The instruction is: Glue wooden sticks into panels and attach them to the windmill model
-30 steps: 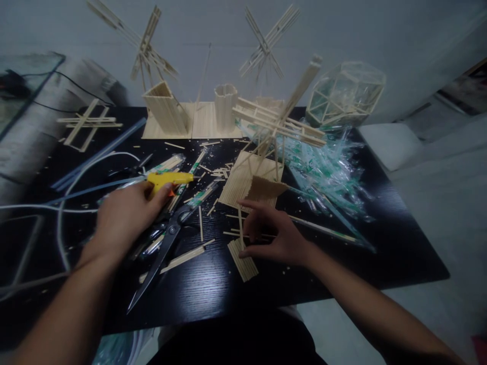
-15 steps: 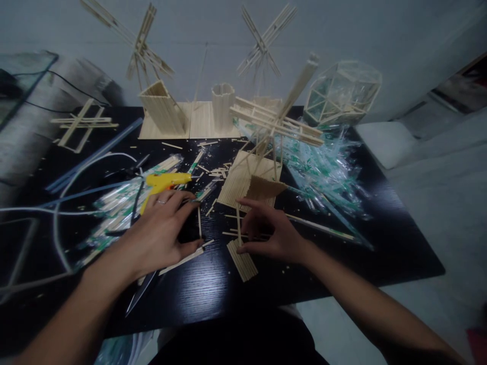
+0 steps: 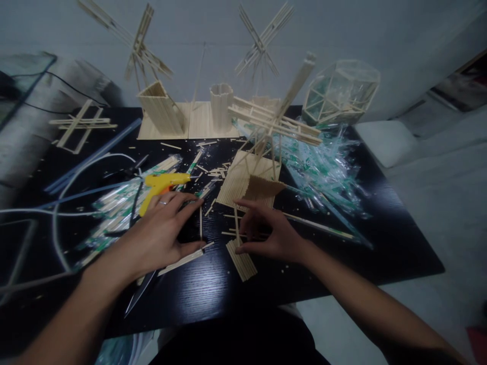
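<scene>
My left hand point(image 3: 160, 235) lies over the handles of black scissors point(image 3: 140, 295), thumb and fingers curled around them; only the blades stick out toward me. A yellow glue gun point(image 3: 163, 181) lies just beyond that hand, untouched. My right hand point(image 3: 268, 233) pinches a thin wooden stick point(image 3: 236, 219) and holds it on end above a small mat of glued sticks point(image 3: 242, 262) on the black table point(image 3: 342, 263). Loose sticks lie between the two hands.
A stick tower with a flat base point(image 3: 243, 177) stands behind my right hand. Two stick windmills point(image 3: 152, 101), a stick cup point(image 3: 221, 105) and a faceted clear dome point(image 3: 342, 91) line the back. Green-printed wrappers point(image 3: 323, 172) and cables point(image 3: 76, 187) clutter the sides.
My left hand let go of the yellow glue gun and came down to the right onto the scissors' handles. My right hand has stayed put with the upright stick.
</scene>
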A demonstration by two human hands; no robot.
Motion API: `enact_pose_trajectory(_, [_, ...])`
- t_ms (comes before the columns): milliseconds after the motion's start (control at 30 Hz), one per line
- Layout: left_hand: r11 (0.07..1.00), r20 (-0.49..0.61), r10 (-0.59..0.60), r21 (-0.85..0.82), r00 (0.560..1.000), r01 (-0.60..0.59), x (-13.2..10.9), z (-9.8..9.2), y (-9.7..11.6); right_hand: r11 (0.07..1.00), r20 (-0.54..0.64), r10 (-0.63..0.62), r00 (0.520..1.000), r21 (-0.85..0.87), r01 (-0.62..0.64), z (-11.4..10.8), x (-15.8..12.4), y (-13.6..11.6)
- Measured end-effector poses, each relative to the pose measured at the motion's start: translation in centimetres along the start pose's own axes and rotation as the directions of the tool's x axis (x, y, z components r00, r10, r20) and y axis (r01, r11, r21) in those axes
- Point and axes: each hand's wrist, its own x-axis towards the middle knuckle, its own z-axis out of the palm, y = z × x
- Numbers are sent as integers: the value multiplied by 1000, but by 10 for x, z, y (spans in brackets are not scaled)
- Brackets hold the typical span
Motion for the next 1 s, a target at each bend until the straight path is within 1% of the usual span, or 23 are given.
enact_pose_trajectory(167, [1000,0,-7,20,1000,7,-1,2,-4,999,10,41,999,31,-41,2,-1,1])
enact_pose_trajectory(300, [1000,-7,2,-5,1000,-3,1,3,-6,997,25,62,998,44,-63,4,-2,2])
enact_pose_trajectory(333, [1000,-26,7,-14,1000,-8,1,2,-5,997,27,65,998,42,-66,4,-2,2])
enact_pose_trajectory(400, [999,-100,18,-33,995,-22,2,0,-3,997,30,72,997,33,-73,5,-1,2])
enact_pose_trajectory(500, [993,-235,36,-104,971,-62,3,-3,3,997,31,76,997,27,-77,6,-1,2])
enact_pose_trajectory(567, [978,-283,60,-175,957,-114,4,-2,11,996,34,81,996,35,-82,6,0,4])
enact_pose_trajectory(667, [952,-308,103,-246,946,-183,5,3,21,995,30,79,996,60,-81,8,-1,6])
enact_pose_trajectory(733, [940,-310,118,-270,943,-207,5,7,26,994,26,75,997,72,-77,9,-2,8])
enact_pose_trajectory(867, [936,-297,126,-280,946,-213,5,13,29,994,20,73,997,85,-75,11,-3,7])
enact_pose_trajectory(1000, [937,-322,121,-275,939,-215,6,12,29,992,31,87,996,93,-90,11,-3,4])
